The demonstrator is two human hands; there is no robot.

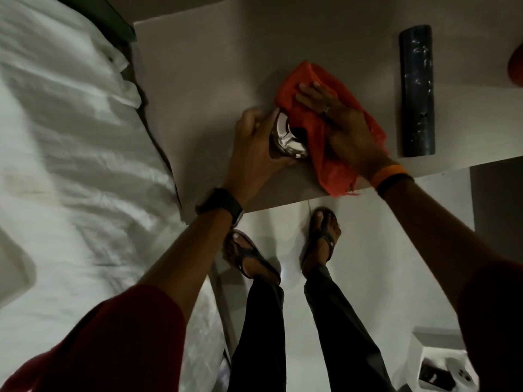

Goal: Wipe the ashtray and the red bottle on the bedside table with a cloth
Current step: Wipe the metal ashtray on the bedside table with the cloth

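Note:
A shiny metal ashtray [288, 137] with a dark body stands near the front of the pale bedside table [203, 89]. My left hand [256, 140] wraps around its left side and holds it. My right hand [336, 123] lies flat on an orange-red cloth [308, 80], which is pressed against the ashtray's right side and covers part of its top. The cloth's lower end hangs over the table's front edge. At the far right edge of the view a sliver of a red object [515, 66] shows, probably the red bottle, mostly cut off.
A dark remote control [417, 89] lies lengthwise on the table to the right of the cloth. A bed with white sheets [70, 137] borders the table on the left. My sandalled feet [322, 236] stand on the floor below. A white box [441, 369] sits at lower right.

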